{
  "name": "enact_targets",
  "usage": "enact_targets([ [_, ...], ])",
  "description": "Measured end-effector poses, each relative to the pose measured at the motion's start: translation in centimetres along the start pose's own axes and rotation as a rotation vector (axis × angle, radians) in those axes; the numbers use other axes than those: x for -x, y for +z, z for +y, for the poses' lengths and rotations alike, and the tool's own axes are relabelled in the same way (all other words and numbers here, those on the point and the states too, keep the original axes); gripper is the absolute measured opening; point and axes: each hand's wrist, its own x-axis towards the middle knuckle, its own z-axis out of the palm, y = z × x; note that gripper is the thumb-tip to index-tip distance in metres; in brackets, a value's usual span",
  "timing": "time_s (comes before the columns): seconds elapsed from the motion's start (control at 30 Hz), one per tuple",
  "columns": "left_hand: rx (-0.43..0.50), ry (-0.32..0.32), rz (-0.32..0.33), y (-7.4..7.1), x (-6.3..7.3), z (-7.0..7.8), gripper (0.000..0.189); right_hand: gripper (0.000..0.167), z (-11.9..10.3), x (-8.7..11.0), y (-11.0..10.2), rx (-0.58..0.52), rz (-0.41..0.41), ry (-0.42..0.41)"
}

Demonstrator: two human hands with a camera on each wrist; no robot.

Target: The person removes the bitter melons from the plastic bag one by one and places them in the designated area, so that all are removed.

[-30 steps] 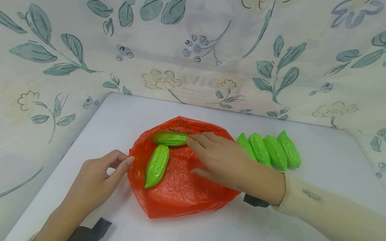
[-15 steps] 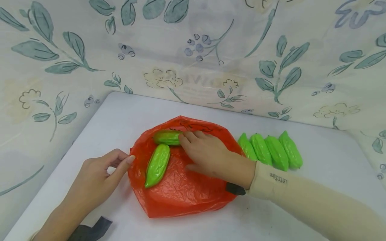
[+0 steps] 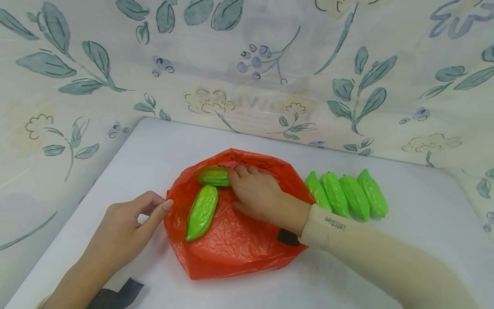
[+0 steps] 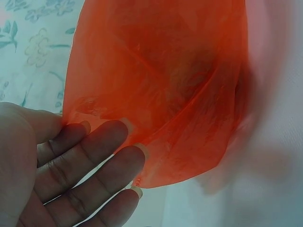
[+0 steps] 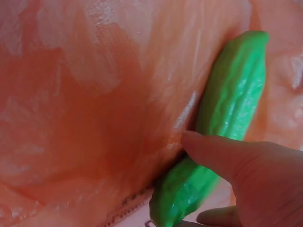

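Observation:
A red plastic bag [image 3: 227, 244] lies spread open on the white table. My left hand [image 3: 125, 229] pinches its left rim between thumb and index finger; in the left wrist view the other fingers [image 4: 94, 175] lie loosely along the film. Inside the bag are two bright green bitter melons: an upright one [image 3: 201, 212] and a sideways one [image 3: 213, 177] near the back. My right hand [image 3: 256, 193] reaches into the bag and grips the right end of the sideways melon, hiding that end. In the right wrist view, my thumb [image 5: 222, 151] crosses the bitter melon [image 5: 232, 99].
Several more bitter melons [image 3: 354, 197] stand in a slanted row on the table, just right of the bag. A dark strap [image 3: 119, 294] shows under the left wrist. Behind the table [image 3: 181, 135] hangs floral cloth [image 3: 216, 64].
My right hand has moved left and deeper into the bag, with its fingers now bent over the sideways bitter melon's right end. The left hand has stayed at the rim.

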Motion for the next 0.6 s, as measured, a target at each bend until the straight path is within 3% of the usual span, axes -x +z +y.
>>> enact_targets([
  [0.6,-0.003,0.001,0.011,-0.1,0.0,0.0,0.009,0.051,0.0,-1.1,1.4,-0.063,0.045,0.039],
])
